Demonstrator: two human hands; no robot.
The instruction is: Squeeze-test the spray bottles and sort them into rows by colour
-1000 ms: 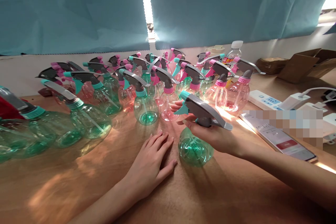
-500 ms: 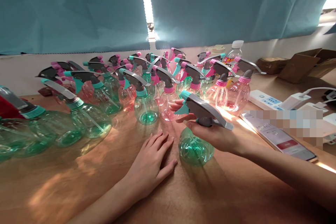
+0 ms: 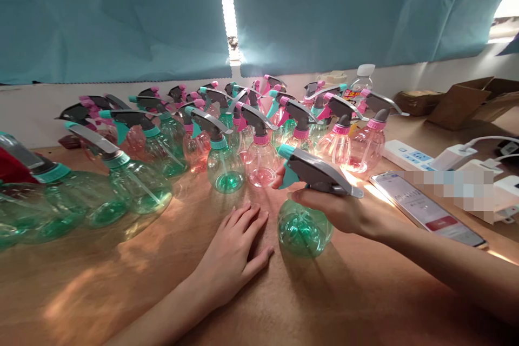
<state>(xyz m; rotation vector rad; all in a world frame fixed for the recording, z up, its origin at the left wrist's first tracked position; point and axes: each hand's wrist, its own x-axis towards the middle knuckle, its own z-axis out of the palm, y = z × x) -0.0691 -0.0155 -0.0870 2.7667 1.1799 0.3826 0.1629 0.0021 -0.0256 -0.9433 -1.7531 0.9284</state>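
My right hand [image 3: 340,208] is wrapped round the neck of a green spray bottle [image 3: 305,232], just under its grey head with a teal nozzle and trigger. The fingers show in part behind the trigger; the bottle's collar is hidden by the hand. My left hand [image 3: 237,248] lies flat on the wooden table [image 3: 154,292], fingers stretched out, left of that bottle and holding nothing. Just beyond my hands stand another green spray bottle [image 3: 225,170] and a pink spray bottle [image 3: 261,162].
Several more green and pink spray bottles fill the back and the left side, one green bottle [image 3: 140,184] among them. To the right are a phone [image 3: 430,208], a white power strip [image 3: 409,154] with plugs, and an open cardboard box [image 3: 466,102]. A teal cloth [image 3: 121,16] hangs behind.
My right hand's fingers have curled in from stretched out and closed round the spray bottle's neck. The bottle's head has shifted slightly down. My left hand has not moved.
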